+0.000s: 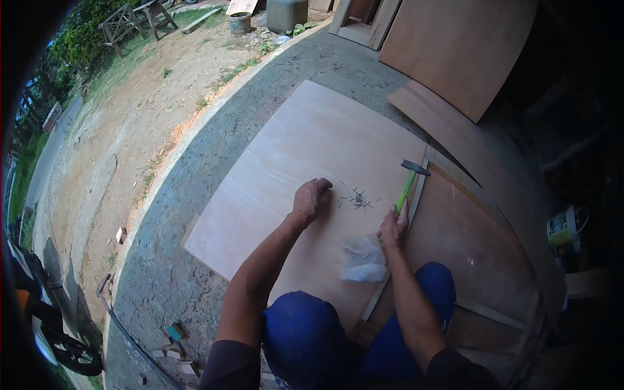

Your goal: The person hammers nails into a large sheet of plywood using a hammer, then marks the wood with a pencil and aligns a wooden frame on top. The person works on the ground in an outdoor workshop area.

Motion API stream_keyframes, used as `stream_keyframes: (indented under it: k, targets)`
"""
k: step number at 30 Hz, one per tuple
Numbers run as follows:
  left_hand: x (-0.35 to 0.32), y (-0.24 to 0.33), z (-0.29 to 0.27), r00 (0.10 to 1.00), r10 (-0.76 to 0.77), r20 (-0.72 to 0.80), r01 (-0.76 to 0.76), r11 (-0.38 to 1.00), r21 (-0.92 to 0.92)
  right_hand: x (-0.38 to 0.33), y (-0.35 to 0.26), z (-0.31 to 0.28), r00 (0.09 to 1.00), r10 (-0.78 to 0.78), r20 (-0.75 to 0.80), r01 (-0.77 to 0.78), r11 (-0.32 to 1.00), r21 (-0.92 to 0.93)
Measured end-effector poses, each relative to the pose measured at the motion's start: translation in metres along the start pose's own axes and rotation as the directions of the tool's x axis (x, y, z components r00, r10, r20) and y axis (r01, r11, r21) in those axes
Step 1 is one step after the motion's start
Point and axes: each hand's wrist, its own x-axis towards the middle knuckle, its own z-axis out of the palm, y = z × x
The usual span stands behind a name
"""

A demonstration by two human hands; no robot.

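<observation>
My right hand [393, 227] grips the green handle of a hammer [408, 185], whose dark head points up over the right edge of a large plywood sheet [305, 149] lying on the ground. My left hand [311, 198] rests on the sheet with fingers curled, just left of a small pile of loose nails [356, 200]; whether it pinches a nail I cannot tell. A crumpled clear plastic bag [363, 259] lies on the sheet below my right hand. My knees in blue trousers [305, 331] are at the near edge.
A wooden frame with a panel [468, 240] lies under the sheet's right side. More boards [455, 45] lean at the back right. A paint can [564, 229] stands at right. Wood offcuts [175, 351] lie on the concrete at lower left, near a motorbike [45, 318].
</observation>
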Motion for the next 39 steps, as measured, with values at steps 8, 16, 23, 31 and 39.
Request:
stream_keyframes:
  k: [8,16,23,31,39]
  targets:
    - [0.053,0.003,0.028,0.937,0.292,0.191,-0.34,0.884,0.319,-0.01,-0.016,0.001,0.992,-0.112,0.056,0.122,0.97,-0.211]
    - [0.048,0.008,0.006,0.993,-0.014,-0.119,0.016,1.0,0.017,0.006,-0.006,-0.017,0.993,-0.079,0.084,0.089,0.989,-0.118]
    - [0.04,-0.084,-0.096,0.843,-0.452,-0.292,0.206,0.773,-0.6,-0.006,-0.018,0.004,0.999,-0.022,0.027,0.024,0.997,-0.068]
    - [-0.004,-0.136,-0.126,0.598,-0.212,-0.773,0.218,0.971,-0.098,-0.003,0.002,0.006,0.998,-0.032,0.058,0.031,0.999,0.02]
    - [-0.024,-0.148,-0.119,0.466,-0.275,-0.841,0.188,0.96,-0.209,-0.007,-0.029,0.014,0.975,0.014,0.221,0.003,0.997,-0.077]
